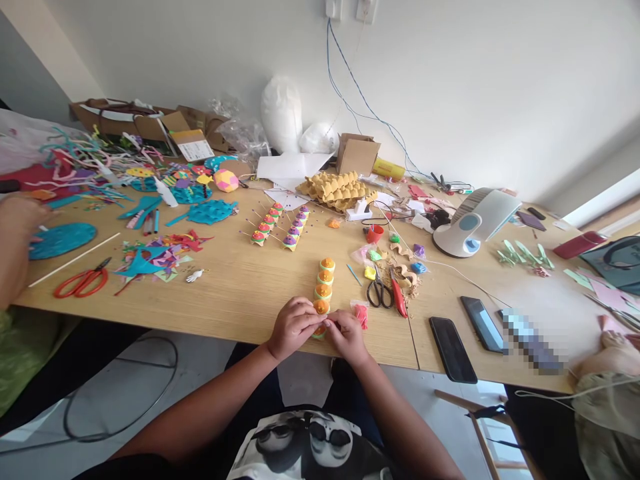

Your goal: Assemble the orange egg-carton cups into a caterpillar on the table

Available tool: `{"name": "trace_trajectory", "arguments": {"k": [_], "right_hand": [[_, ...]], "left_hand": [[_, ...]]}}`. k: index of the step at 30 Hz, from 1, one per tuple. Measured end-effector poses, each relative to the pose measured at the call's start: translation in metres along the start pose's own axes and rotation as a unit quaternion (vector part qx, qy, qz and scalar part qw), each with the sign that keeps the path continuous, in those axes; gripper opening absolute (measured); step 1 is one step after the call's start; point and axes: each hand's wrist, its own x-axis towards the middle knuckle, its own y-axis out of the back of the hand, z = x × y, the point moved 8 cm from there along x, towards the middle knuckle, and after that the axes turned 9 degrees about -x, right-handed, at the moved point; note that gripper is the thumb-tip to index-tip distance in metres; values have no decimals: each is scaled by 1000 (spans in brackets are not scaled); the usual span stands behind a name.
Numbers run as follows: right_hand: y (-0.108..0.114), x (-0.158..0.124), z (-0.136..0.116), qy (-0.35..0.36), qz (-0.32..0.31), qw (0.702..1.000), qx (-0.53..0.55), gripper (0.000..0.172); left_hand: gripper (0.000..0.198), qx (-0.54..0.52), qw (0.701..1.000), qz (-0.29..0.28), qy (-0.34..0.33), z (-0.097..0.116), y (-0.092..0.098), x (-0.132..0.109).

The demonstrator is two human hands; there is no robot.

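Note:
An egg-carton strip point(324, 276) with orange tops and pale green bands stands on the table in front of me, its near end partly hidden by my hands. My left hand point(294, 328) and my right hand point(347, 337) meet over that near end, fingers pinched together. Whatever is between the fingertips is too small or covered to make out. Beside my right hand lies a bag of pink-red clay point(361, 315). Farther back stand two similar strips, one red and green point(267, 225), one purple and yellow point(296, 229), with pins sticking out of their sides.
Right of the strip lie black scissors point(379, 293), a red cutter point(399, 296) and a black phone point(453, 349). A white fan point(475, 223) stands behind. Leftward are red-handled scissors point(83, 280), paper scraps point(160, 257) and another person's arm point(17, 247). Yellow egg cartons point(336, 189) lie at the back.

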Motion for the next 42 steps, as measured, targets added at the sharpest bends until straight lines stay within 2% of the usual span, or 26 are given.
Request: {"name": "trace_trajectory", "arguments": {"k": [10,16,20,30,42], "right_hand": [[1,1,3,-16,4,1000,16,20],[10,-2,14,-62,69,995,-22,24],[9,-3,15,-64,63,995,-32,24],[7,-3,14,-56,56,996,-41,25],[9,-3,13,-64,56,995,-45,27]], "left_hand": [[22,-28,999,11,10,-3,0,2],[13,-37,994,56,91,-20,8,-4],[11,-53,985,65,148,-32,8,-5],[12,-86,961,103,244,-56,11,-17],[15,-109,950,104,275,-65,8,-23]]}}
